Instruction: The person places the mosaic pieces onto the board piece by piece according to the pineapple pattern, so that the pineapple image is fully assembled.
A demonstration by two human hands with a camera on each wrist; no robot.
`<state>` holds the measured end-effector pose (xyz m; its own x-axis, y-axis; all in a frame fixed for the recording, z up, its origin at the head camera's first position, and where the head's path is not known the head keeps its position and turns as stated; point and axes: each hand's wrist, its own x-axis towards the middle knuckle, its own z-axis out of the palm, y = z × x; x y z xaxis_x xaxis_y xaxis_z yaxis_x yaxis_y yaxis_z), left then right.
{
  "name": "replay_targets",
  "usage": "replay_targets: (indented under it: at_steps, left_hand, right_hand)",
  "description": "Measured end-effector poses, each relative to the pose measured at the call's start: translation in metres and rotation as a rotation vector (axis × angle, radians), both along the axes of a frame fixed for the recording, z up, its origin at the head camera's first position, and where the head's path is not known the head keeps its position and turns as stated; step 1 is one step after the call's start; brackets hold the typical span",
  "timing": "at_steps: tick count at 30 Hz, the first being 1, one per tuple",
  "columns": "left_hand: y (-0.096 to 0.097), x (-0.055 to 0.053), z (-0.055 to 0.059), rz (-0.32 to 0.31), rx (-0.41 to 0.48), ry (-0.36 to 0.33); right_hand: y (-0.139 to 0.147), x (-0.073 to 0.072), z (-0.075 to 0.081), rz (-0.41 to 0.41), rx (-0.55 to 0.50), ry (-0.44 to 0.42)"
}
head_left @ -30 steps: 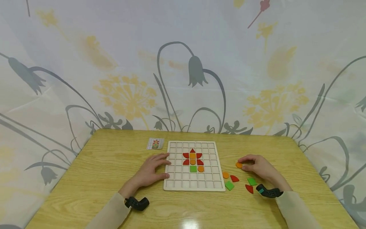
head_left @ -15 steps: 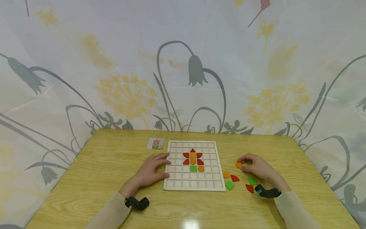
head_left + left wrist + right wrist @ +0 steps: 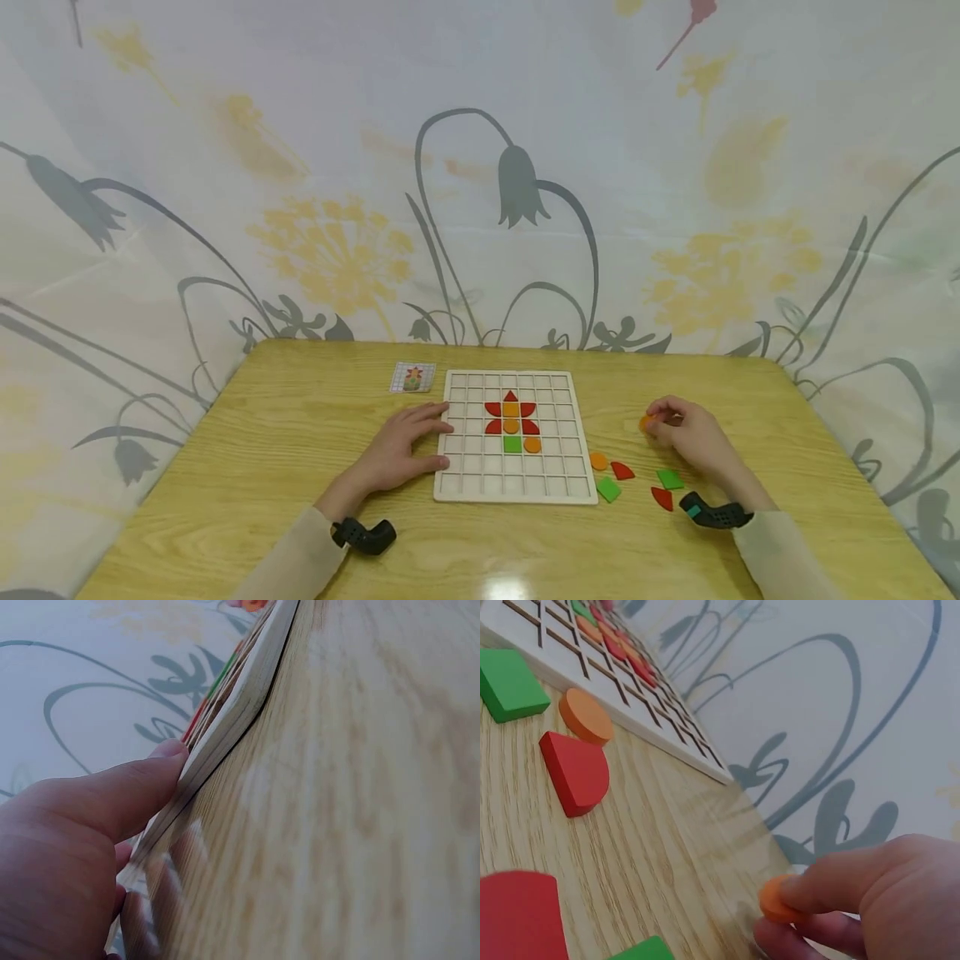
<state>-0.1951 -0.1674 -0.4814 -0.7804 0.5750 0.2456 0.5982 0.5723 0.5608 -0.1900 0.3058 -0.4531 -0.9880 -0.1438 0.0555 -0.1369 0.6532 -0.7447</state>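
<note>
My right hand [image 3: 693, 435] pinches an orange disc [image 3: 778, 900] between thumb and fingers, to the right of a white grid board [image 3: 471, 487]. At the board's left edge, my left hand [image 3: 397, 450] rests with fingers spread and fairly straight, its fingertips and thumb touching the rim. On the board, red pieces surround an orange square [image 3: 511, 410] and an orange disc [image 3: 512, 426]. Below them, a green square [image 3: 512, 444] sits beside another orange disc [image 3: 532, 445].
Loose pieces lie right of the board: an orange disc [image 3: 598, 461], red quarter-rounds [image 3: 622, 471] and green squares [image 3: 609, 489]. A small pattern card [image 3: 412, 377] lies beyond my left hand. Behind the wooden table [image 3: 465, 550] hangs a flower-printed backdrop [image 3: 337, 150].
My right hand has drawn away from the board, to the right, with the orange disc in its fingers. The left hand stays at the board's edge. The whole head view has shifted slightly.
</note>
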Motion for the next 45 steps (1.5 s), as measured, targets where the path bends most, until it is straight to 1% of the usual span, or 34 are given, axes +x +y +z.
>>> replay_targets:
  at_steps: [2,6,11,15,21,24,29,35,41,45]
  left_hand:
    - [0.001,-0.001,-0.002,-0.001,-0.002,0.012]
    - [0.001,-0.002,-0.005,0.008,-0.002,0.022]
    - [0.001,-0.001,-0.003,0.012,-0.010,0.011]
    - [0.002,0.000,-0.001,0.014,-0.012,0.005]
    - [0.003,0.001,-0.001,0.021,-0.012,-0.001]
    - [0.003,0.001,-0.001,0.020,-0.010,0.000]
    - [0.003,0.000,-0.001,0.015,-0.011,0.005]
    - [0.002,0.001,0.000,0.008,-0.007,0.009]
    - [0.002,0.001,0.000,0.009,-0.003,0.007]
    - [0.003,0.001,0.001,0.009,-0.001,0.002]
  right_hand:
    - [0.002,0.002,0.001,-0.026,-0.017,0.007]
    - [0.003,0.005,0.002,-0.032,-0.037,-0.006]
    - [-0.001,0.004,0.002,-0.043,-0.033,0.018]
    - [-0.005,0.004,-0.002,-0.015,-0.063,0.038]
    - [-0.018,0.005,-0.003,0.059,-0.108,0.058]
    - [-0.028,0.006,-0.001,0.078,-0.130,0.054]
    - [-0.047,0.006,-0.001,0.139,-0.143,0.066]
    - [-0.077,0.005,-0.006,0.157,-0.123,0.050]
    - [-0.112,0.002,-0.009,0.245,-0.100,0.097]
    - [-0.133,0.001,-0.013,0.309,-0.110,0.137]
